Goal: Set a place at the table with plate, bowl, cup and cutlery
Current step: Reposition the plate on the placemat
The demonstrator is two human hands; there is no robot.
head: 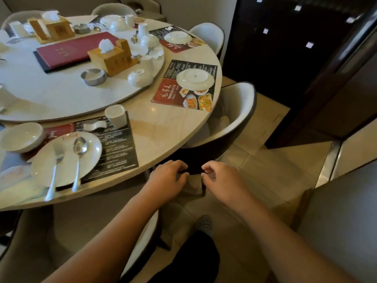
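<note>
One place is laid at the near left of the round table [169,123]: a white plate [40,170] with a fork [58,158] and a spoon [80,148] lying on it, a white bowl [21,137] to its left, a white cup [115,115] and a small spoon rest [94,125] behind it. Further right, a second plate [194,78] lies alone, upside down, on a printed placemat [183,94]. My left hand [169,180] and my right hand [220,178] hover side by side below the table edge, at the dark back of a chair [240,111]. Both have loosely curled fingers and hold nothing.
The turntable [51,92] carries spare bowls [140,78] and cups, two wooden tissue boxes [111,58], a red menu [71,50] and metal ashtrays [92,76]. A third plate [177,36] lies at the far right. A dark cabinet [285,48] stands right of the chairs.
</note>
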